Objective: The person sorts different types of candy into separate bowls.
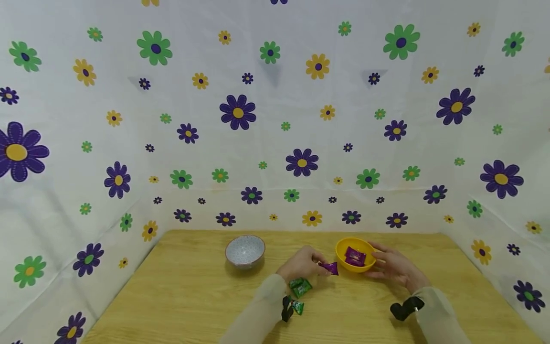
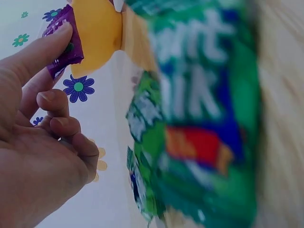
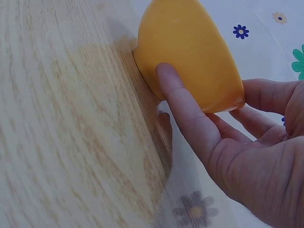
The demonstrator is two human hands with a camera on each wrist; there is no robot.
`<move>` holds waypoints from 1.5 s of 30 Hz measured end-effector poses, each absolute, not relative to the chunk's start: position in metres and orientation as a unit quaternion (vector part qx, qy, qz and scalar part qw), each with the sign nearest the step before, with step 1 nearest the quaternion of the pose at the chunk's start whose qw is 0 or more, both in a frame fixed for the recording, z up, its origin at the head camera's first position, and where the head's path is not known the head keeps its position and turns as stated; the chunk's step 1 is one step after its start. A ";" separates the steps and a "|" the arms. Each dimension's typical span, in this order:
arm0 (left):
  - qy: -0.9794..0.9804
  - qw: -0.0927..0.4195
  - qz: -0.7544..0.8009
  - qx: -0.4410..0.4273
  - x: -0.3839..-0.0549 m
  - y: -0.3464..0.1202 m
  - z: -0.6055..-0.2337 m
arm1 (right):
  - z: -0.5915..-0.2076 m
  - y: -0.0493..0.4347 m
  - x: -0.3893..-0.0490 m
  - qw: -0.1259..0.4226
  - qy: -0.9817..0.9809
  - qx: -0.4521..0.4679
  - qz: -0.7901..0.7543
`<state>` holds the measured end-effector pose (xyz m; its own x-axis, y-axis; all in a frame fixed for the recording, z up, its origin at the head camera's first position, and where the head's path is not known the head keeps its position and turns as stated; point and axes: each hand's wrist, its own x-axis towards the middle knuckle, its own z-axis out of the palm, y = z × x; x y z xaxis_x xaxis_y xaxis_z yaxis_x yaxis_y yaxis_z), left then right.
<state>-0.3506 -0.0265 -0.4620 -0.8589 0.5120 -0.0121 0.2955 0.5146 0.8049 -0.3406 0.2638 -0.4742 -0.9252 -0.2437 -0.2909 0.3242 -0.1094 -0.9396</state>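
Between thumb and fingers my left hand (image 1: pixel 303 262) pinches a purple-wrapped candy (image 1: pixel 331 268), just left of the yellow bowl (image 1: pixel 355 268). In the left wrist view that candy (image 2: pixel 73 40) overlaps the bowl's side, and the other fingers are curled. My right hand (image 1: pixel 396 268) holds the bowl from its right. The right wrist view shows one finger (image 3: pixel 178 92) along the bowl's outer wall and others at its rim. Inside the bowl lie purple candies (image 1: pixel 355 256). Green-wrapped candies (image 1: pixel 301 288) lie under and beside my left wrist, one partly hidden by the wrist strap.
A pale patterned bowl (image 1: pixel 245 262) with a reddish rim stands at the back left of the wooden table (image 1: pixel 180 286). White flowered cloth (image 1: pixel 275 143) hangs behind the table and along both sides. Black straps (image 1: pixel 407 308) sit at both wrists.
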 end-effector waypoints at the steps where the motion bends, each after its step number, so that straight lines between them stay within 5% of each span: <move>1: 0.861 0.121 0.436 0.232 -0.352 -0.025 -0.463 | -0.474 0.264 -0.341 0.190 0.641 0.028 -0.743; 45: 0.840 0.037 0.530 0.107 -0.352 0.051 -0.457 | -0.476 0.264 -0.342 0.190 0.638 0.026 -0.746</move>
<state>-0.3519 0.0515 -0.4575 -0.9744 0.2188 0.0519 0.1410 0.4145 0.8990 -0.3424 0.2643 -0.4756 -0.9265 -0.2500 -0.2813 0.3167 -0.1143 -0.9416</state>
